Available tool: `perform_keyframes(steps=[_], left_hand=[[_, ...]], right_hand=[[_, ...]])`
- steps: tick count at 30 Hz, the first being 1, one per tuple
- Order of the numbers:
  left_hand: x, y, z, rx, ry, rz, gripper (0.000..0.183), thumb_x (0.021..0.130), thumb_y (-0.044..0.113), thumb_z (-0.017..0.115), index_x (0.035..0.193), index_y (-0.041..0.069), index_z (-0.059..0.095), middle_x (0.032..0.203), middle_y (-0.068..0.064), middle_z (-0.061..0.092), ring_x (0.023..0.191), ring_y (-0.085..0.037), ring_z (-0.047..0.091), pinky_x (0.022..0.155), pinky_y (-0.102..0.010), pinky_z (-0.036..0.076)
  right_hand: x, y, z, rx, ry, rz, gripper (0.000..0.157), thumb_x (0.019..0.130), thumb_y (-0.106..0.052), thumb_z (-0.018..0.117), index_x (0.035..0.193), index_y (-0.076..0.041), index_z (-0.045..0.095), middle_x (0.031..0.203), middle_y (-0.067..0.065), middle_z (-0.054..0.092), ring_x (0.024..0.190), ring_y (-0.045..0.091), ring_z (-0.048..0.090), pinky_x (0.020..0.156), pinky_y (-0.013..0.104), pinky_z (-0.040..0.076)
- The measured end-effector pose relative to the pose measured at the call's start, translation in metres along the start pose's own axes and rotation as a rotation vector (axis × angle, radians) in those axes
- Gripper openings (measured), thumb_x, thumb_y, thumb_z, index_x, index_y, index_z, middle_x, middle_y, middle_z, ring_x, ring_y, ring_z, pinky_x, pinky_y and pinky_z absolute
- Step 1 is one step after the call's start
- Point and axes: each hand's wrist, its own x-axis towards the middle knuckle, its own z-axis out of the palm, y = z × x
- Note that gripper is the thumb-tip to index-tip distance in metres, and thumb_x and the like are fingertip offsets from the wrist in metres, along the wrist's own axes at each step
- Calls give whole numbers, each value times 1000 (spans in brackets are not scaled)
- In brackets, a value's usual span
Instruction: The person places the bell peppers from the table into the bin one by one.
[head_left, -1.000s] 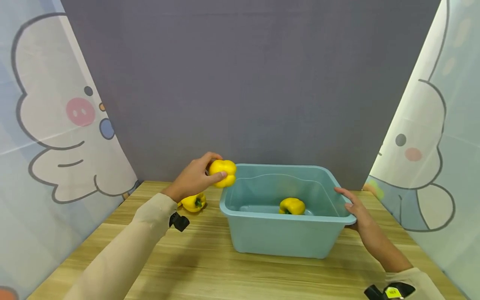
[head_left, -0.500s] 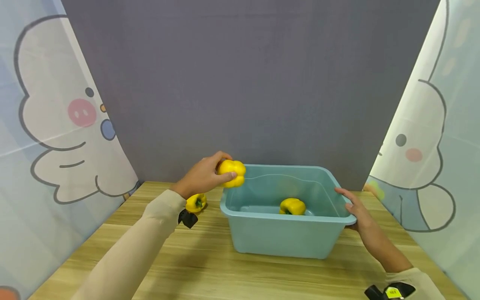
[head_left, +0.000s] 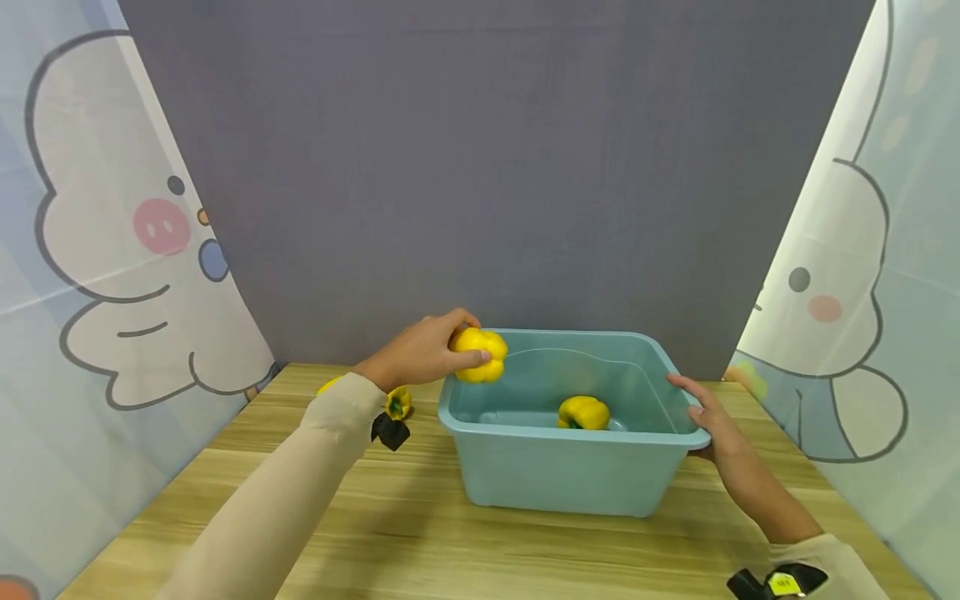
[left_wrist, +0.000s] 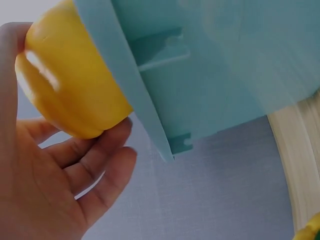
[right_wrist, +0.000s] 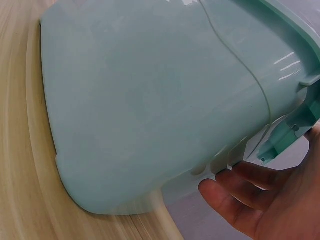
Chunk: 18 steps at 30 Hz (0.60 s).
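My left hand (head_left: 427,350) holds a yellow bell pepper (head_left: 480,367) over the left rim of a light blue plastic bin (head_left: 562,475). Thumb and fingers lie on opposite sides of that pepper; the left wrist view shows it (left_wrist: 75,80) right at the rim. Inside the bin, another yellow bell pepper (head_left: 584,412) rests on the floor. At the bin's right end my right hand (head_left: 723,433) grips the rim, and its lower fingers (right_wrist: 235,195) touch the outer wall under it. Behind the left wrist, a yellow bell pepper (head_left: 399,402) lies on the table, partly hidden.
Farther left, a bit of yellow (head_left: 330,385) shows past the left sleeve. The bin stands on a wood-grain table (head_left: 480,554). A grey curtain (head_left: 480,167) rises behind, with cartoon-printed cloths (head_left: 161,333) at both sides.
My left hand has moved right with the bell pepper, from beside the bin's left rim to over it. The right hand and bin have stayed in place.
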Motion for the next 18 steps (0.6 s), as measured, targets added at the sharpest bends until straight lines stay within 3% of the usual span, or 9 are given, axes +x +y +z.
perform_keyframes(steps=[7,14,18], left_hand=[[4,4,-1,15,-51,-19,49,90,58,65,122,21,57,98,6,67,82,-16,63,73,-35,52],[7,12,-6,-10,-131,-27,53,92,55,65,126,17,55,100,4,68,85,-15,65,78,-34,53],[11,16,-6,-32,-154,-22,53,92,54,65,128,16,56,103,4,68,88,-15,65,81,-34,53]], right_hand=[[-4,0,0,-41,0,-25,43,103,-25,32,124,-60,46,141,22,24,92,10,56,66,35,53],[-10,-4,3,-166,4,-57,46,108,-30,27,154,-29,30,153,23,20,106,11,53,73,40,51],[-10,-4,3,-162,11,-60,46,108,-30,27,154,-28,30,151,22,22,105,10,53,73,39,51]])
